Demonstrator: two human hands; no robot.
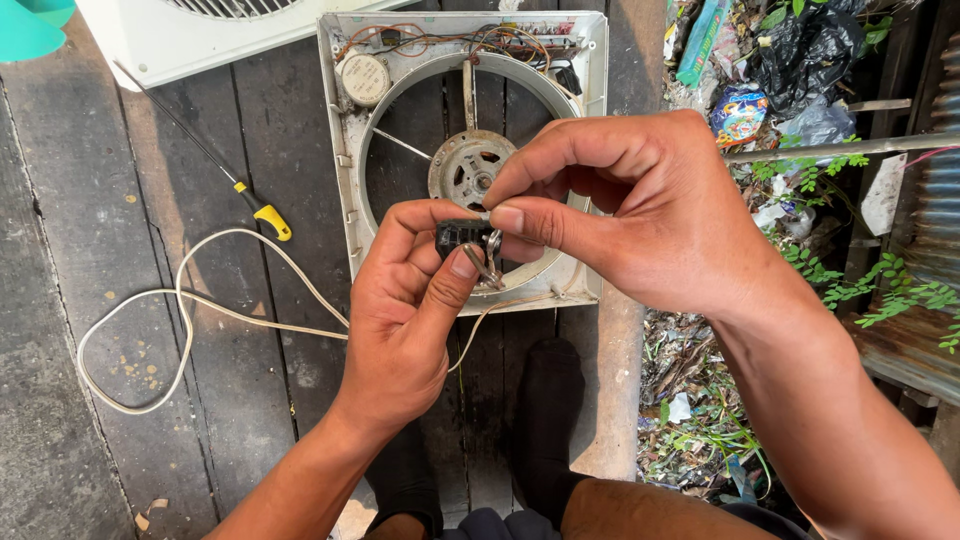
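My left hand (405, 310) pinches a small black electrical part (458, 234) with metal terminals and thin wires hanging from it. My right hand (620, 205) comes in from the right, its thumb and forefinger closed on the same part from above. Both hands hover over a white square fan housing (345, 130) that lies flat on dark wooden planks. The housing holds a round metal motor (465, 165) at its centre, a round timer-like part (365, 78) at its top left, and coloured wiring along its top edge.
A white power cord (185, 320) loops over the planks at left. A screwdriver with a yellow handle (268, 220) lies beside the housing. Another white fan cover (200, 35) sits at top left. Litter, plants and a metal rod (850, 147) lie beyond the deck's right edge.
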